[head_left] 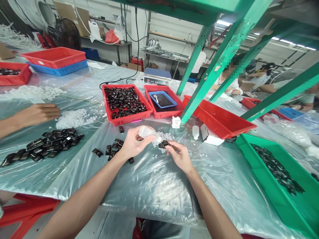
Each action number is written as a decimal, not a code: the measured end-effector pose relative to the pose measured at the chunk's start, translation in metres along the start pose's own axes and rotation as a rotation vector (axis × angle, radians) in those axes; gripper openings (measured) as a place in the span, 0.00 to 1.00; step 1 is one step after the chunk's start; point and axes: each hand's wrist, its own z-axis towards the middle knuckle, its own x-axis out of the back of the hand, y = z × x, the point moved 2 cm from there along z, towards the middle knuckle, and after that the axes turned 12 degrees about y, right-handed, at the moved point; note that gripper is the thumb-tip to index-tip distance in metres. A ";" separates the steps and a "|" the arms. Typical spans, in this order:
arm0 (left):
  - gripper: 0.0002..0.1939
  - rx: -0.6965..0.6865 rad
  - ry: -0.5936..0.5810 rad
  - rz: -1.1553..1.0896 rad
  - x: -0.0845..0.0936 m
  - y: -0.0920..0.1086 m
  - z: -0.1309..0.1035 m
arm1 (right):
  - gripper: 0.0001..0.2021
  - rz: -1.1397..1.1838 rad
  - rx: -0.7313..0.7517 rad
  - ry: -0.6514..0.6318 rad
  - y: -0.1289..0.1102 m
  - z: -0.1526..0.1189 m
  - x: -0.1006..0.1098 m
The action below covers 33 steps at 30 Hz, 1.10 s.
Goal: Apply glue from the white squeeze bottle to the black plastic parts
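Observation:
My left hand (136, 142) is wrapped round a white squeeze bottle (147, 133), tilted so its tip points right and down. The tip is at a small black plastic part (163, 144); I cannot tell whether they touch. My right hand (178, 153) pinches that part between thumb and fingers. Beneath and behind it lies a scatter of small white pieces (167, 135). Left of my left forearm rest several loose black parts (108, 150) of the same look.
Behind stand a red tray of black parts (124, 101) and a red tray holding a blue one (163, 99). A green post (199, 89) rises at centre right. A green bin (256, 166) stands right. Another person's hand (45, 113) is at left, by a black pile (50, 144).

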 end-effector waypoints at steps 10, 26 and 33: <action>0.20 0.138 0.016 -0.080 0.000 -0.006 0.006 | 0.16 0.044 -0.034 0.005 -0.003 0.000 -0.001; 0.20 0.196 0.183 -0.181 0.000 -0.017 0.007 | 0.21 0.196 -0.123 0.083 -0.004 0.008 0.005; 0.19 0.199 0.162 -0.146 -0.002 -0.016 0.004 | 0.21 0.208 -0.113 0.057 -0.005 0.006 0.003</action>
